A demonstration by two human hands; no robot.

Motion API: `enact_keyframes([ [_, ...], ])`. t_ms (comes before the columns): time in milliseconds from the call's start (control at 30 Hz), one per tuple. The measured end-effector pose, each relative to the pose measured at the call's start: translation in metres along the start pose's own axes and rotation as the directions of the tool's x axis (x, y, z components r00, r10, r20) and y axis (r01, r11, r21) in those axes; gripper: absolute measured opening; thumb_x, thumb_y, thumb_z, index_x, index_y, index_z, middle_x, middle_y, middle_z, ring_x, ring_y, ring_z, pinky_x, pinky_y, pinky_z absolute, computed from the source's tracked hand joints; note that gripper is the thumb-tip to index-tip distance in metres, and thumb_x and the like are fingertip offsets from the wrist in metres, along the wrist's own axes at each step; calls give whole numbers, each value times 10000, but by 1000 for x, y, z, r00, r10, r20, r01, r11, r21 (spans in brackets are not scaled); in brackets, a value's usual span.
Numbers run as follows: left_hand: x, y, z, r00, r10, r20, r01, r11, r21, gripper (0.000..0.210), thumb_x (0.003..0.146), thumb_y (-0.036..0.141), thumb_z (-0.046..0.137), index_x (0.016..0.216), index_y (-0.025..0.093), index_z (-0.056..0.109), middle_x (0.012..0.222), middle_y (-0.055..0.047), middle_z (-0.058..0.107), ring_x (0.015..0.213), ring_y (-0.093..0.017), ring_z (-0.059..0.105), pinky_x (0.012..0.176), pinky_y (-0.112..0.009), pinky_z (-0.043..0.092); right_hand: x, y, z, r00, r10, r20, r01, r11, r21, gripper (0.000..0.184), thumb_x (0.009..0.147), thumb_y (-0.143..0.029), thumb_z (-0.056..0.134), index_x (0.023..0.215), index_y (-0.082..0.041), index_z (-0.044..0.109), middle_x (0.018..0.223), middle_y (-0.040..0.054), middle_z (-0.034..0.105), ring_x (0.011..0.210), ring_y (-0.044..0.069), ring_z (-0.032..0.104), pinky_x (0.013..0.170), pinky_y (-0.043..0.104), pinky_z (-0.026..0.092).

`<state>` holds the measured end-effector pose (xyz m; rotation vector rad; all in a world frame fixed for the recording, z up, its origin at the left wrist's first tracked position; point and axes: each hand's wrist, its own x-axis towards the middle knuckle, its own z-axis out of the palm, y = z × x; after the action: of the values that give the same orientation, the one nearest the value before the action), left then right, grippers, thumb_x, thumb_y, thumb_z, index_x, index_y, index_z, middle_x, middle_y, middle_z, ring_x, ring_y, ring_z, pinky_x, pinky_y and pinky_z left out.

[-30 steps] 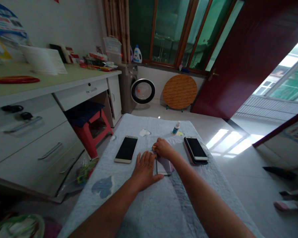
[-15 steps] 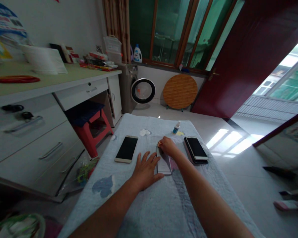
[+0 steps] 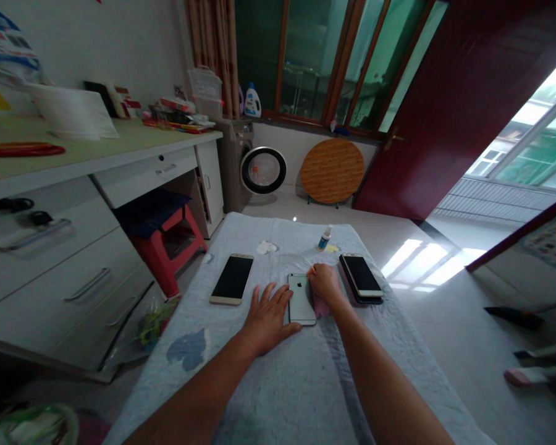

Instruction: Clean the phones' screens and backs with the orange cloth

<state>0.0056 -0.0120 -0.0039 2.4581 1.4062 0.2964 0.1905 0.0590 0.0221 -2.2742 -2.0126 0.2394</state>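
Observation:
A silver phone (image 3: 301,304) lies back up on the cloth-covered table, an apple logo showing near its top. My left hand (image 3: 269,314) is spread flat beside it, with fingertips and thumb at its left edge. At the phone's upper right edge, my right hand (image 3: 323,281) is closed with fingers pinched together. A bit of orange shows at those fingertips, but what it belongs to is hidden. Under the right wrist lies something pink (image 3: 321,307), partly covered. To the left rests a gold-rimmed phone (image 3: 233,279), dark screen up.
On the right, a white phone (image 3: 362,275) lies on top of a black one. A small spray bottle (image 3: 325,238) stands toward the table's far end. A red stool (image 3: 169,247) and a white desk (image 3: 134,179) are on the left. The blue cloth (image 3: 278,395) has wrinkles.
My right hand has moved from over the top of the silver phone to its right edge, uncovering the logo. My left hand stays at the left edge. The view has shifted slightly.

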Motion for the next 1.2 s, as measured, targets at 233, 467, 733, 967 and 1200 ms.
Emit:
enact_keyframes([
  [233,0,3,-5,1000,-9,30,9,1000,-2,660,830,579,542,1379,245,393,1512,-70,346,1417,-352,182,1117,-634,61,-5,-10,-3,994,111,16,-112,994,20,330,919,-204,377,981,-107,686,923,208,694,832,244,669,645,288,430],
  [467,-1,3,-4,1000,-10,8,10,1000,-3,644,825,554,561,1365,243,397,1508,-62,357,1412,-349,195,1122,-624,59,-37,-4,-8,997,59,53,-60,998,17,233,870,-185,466,883,-120,689,904,166,704,841,228,659,640,265,400],
  [733,0,2,0,1000,-9,-17,9,1000,-19,663,801,565,576,1359,259,391,1497,-62,369,1407,-349,203,1119,-624,68,-98,8,-2,997,-47,65,44,998,50,191,866,-187,459,836,-169,647,810,96,704,755,188,635,590,260,314],
  [967,1,2,-1,1000,-5,-8,4,1000,-15,645,803,562,568,1352,263,409,1497,-67,368,1409,-350,200,1116,-631,64,-94,5,-7,989,-135,64,135,991,11,182,891,-182,453,885,-186,634,898,90,656,808,178,605,651,254,334],
  [1200,0,-1,-2,1000,11,5,-11,999,-31,712,787,630,547,1375,254,405,1510,-76,348,1417,-363,177,1119,-632,49,-31,-8,6,981,-187,-59,190,980,59,222,937,-198,421,962,-161,639,968,91,590,858,160,553,749,233,355],
])
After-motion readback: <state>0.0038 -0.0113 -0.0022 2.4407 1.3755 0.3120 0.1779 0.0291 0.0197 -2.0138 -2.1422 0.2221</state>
